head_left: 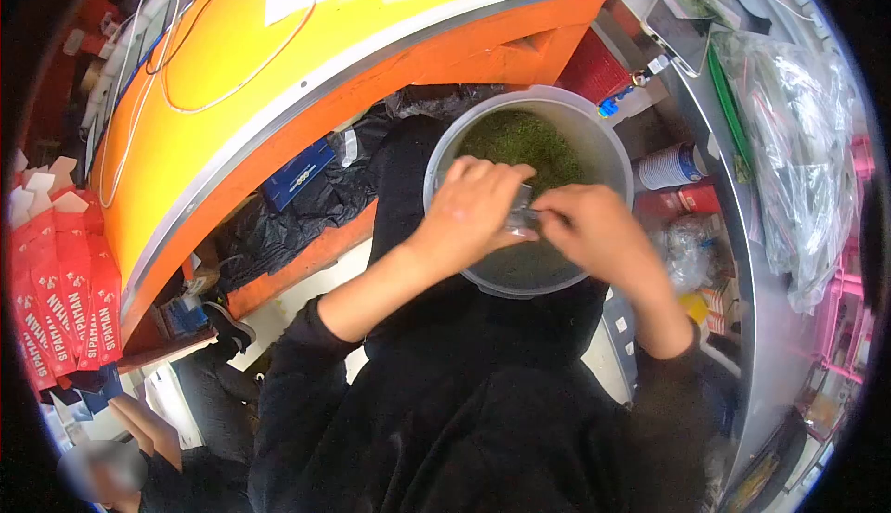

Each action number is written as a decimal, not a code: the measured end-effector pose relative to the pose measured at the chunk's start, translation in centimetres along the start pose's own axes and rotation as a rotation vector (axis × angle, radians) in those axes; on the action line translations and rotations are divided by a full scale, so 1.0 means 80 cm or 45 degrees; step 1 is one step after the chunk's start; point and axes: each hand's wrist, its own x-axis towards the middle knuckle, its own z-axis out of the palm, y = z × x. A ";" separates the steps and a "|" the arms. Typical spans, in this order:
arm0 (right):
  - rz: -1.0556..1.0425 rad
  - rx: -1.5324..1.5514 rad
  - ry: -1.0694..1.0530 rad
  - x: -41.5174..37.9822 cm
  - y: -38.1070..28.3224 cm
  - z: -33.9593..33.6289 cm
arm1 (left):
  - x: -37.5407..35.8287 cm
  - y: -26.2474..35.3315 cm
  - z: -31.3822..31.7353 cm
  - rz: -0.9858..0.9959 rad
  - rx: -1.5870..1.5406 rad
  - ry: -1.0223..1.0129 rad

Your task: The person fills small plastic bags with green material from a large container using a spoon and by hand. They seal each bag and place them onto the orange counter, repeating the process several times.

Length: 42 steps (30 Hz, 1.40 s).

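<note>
A translucent plastic bucket [620, 156] rests on my lap with chopped green leaves [524, 142] in it. Over its opening, my left hand [475, 205] is closed around a small clear, shiny thing [521, 213], perhaps plastic. My right hand [594, 235] meets it from the other side, thumb and fingers pinched at its edge. Fingers cover much of this thing, so its exact kind does not show. Both hands are above the leaves, inside the bucket's rim as seen from here.
Ahead curves a yellow-topped counter [223, 40] with a white cable. Red boxes [70, 300] stand at left, near another person [162, 439]. On the right, clear plastic bags [789, 142] lie on a metal surface, with stacked cups [670, 168] beside the bucket.
</note>
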 end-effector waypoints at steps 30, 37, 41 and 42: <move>0.003 -0.143 0.271 -0.023 -0.002 0.001 | 0.011 -0.002 0.039 -0.405 -1.318 0.758; 0.248 0.956 0.243 -0.010 0.010 0.049 | 0.000 0.007 0.008 -0.614 -1.476 0.393; 0.262 1.398 0.557 -0.007 0.006 0.054 | -0.015 -0.001 0.012 -0.702 -1.456 0.424; 0.233 1.285 0.531 -0.009 0.012 0.051 | -0.017 0.000 0.011 -0.724 -1.431 0.406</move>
